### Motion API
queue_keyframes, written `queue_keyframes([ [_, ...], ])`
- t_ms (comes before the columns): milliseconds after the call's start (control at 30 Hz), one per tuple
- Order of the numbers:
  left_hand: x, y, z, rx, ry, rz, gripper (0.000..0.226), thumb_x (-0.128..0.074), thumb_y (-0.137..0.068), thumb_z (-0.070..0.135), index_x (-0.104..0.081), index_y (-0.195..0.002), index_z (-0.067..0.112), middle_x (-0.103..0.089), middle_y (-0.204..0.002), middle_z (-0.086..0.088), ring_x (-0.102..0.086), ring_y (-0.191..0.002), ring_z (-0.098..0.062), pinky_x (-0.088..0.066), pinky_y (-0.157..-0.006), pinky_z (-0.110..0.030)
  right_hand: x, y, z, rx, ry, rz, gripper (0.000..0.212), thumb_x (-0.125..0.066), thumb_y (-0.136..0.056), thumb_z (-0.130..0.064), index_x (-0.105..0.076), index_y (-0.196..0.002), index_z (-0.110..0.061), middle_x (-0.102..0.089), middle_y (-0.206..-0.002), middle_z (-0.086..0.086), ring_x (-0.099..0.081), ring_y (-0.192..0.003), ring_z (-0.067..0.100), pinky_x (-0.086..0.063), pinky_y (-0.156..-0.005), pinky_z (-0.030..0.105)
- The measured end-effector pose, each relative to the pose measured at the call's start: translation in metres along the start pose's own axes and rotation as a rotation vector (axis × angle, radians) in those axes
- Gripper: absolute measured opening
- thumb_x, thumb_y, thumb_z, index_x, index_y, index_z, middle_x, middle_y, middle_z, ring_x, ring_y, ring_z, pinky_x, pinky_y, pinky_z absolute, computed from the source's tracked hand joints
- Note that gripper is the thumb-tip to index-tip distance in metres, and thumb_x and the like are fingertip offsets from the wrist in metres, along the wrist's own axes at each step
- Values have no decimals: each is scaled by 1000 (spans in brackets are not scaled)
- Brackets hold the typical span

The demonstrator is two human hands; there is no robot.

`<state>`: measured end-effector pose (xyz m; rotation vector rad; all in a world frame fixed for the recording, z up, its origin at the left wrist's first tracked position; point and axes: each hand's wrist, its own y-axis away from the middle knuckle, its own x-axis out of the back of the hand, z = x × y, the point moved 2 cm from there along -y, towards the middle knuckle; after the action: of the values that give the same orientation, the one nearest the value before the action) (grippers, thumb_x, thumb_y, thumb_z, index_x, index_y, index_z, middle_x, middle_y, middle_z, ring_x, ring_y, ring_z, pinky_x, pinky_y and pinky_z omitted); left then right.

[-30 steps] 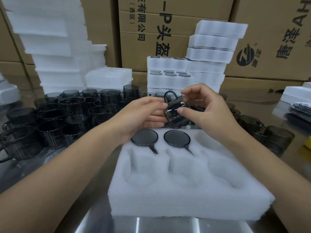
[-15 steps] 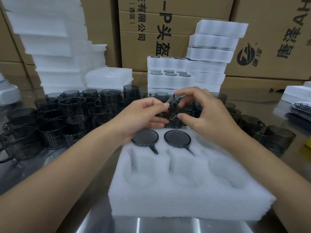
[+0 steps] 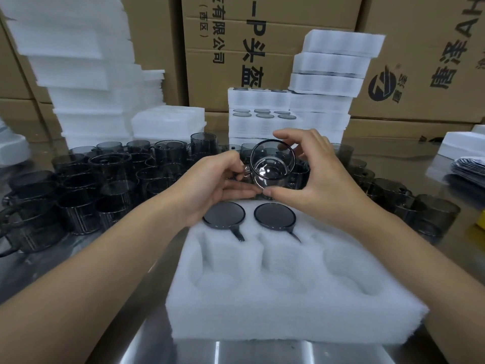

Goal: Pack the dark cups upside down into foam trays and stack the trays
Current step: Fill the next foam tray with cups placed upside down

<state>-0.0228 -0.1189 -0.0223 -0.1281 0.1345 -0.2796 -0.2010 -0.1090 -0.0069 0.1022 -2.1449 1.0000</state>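
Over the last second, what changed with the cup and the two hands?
The cup was turned in both hands. It lay sideways with its handle up; now its open mouth faces the camera, handle to the left. The left hand pinches the handle and the right hand grips it from above and below. Neither let go. The two upside-down cups and the foam tray stayed put.

The held cup (image 3: 271, 164) has its handle largely hidden behind fingers (image 3: 233, 181) of the left hand (image 3: 210, 190); two packed cups (image 3: 223, 215) show only bases and handle slivers above the foam tray (image 3: 288, 319); carton (image 3: 262, 35) lettering is cut by the top edge, the left foam stack (image 3: 78, 61) blurred
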Motion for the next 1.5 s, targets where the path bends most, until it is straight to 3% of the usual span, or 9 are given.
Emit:
queue_keyframes([
  [167,0,0,1,-13,47,12,48,-35,-88,6,-68,-55,13,-72,-76,-14,-72,-74,-28,-57,-62,-23,1,1,0,1,-42,43,65,-80,-74,-27,-41,-125,-39,-46,-114,-27,-43,-99,-2,-30,-84,1],
  [300,1,-1,1,22,46,12,22,-39,-89,6,-57,-97,-3,-71,-94,-23,-72,-81,-30,-57,-63,-23,1,0,3,-46,-49,27,64,-75,-78,-30,-41,-131,-42,-51,-122,-24,-46,-98,-2,-33,-78,6],
  [433,1,0,1,29,28,33,22,-59,-81,1,-56,-102,5,-72,-95,-18,-72,-88,-30,-57,-63,-24,1,-2,9,-96,-69,-11,73,-69,-80,-20,-37,-141,-44,-53,-128,-20,-50,-101,-4,-36,-83,12],
  [533,0,2,0,-8,-73,34,58,-79,-65,6,-52,-116,11,-74,-89,-10,-72,-88,-23,-56,-66,-24,3,-2,8,-144,-253,-48,72,-56,-78,-15,-38,-140,-47,-59,-127,-21,-65,-91,6,-49,-79,27],
  [633,2,1,-3,-43,-188,40,84,-86,-54,10,-47,-128,18,-73,-85,-3,-72,-89,-19,-57,-81,-33,1,-2,3,-145,-366,-70,61,-55,-76,-25,-41,-128,-56,-62,-126,-9,-57,-118,19,-47,-101,40],
  [700,2,2,-3,-77,-308,44,82,-87,-52,19,-52,-126,24,-74,-90,-1,-71,-92,-19,-53,-93,-40,-1,-1,-3,-88,-354,-75,53,-63,-74,-40,-47,-122,-55,-53,-128,-17,-50,-122,1,-45,-104,34],
  [800,-1,5,-2,-140,-447,16,65,-86,-47,33,-63,-107,30,-73,-89,6,-70,-81,-11,-52,-84,-32,-1,1,-8,-48,-254,-96,59,-74,-65,-55,-52,-119,-57,-44,-125,-18,-47,-121,-1,-44,-104,33],
  [1100,-6,3,-3,-150,-434,-65,56,-86,-58,12,-64,-108,23,-74,-94,-2,-72,-89,-17,-55,-83,-25,17,-5,-4,-164,-244,-5,53,-80,-71,-36,-57,-118,-46,-57,-105,-14,-60,-96,-1,-50,-86,23],
  [1500,-9,6,-2,-99,-495,-61,35,-75,-78,10,-64,-107,26,-75,-94,6,-68,-94,-3,-45,-95,-27,67,3,18,-386,-131,-536,58,-80,-39,-52,-68,-95,-44,-69,-98,-2,-64,-95,18,-50,-90,40],
])
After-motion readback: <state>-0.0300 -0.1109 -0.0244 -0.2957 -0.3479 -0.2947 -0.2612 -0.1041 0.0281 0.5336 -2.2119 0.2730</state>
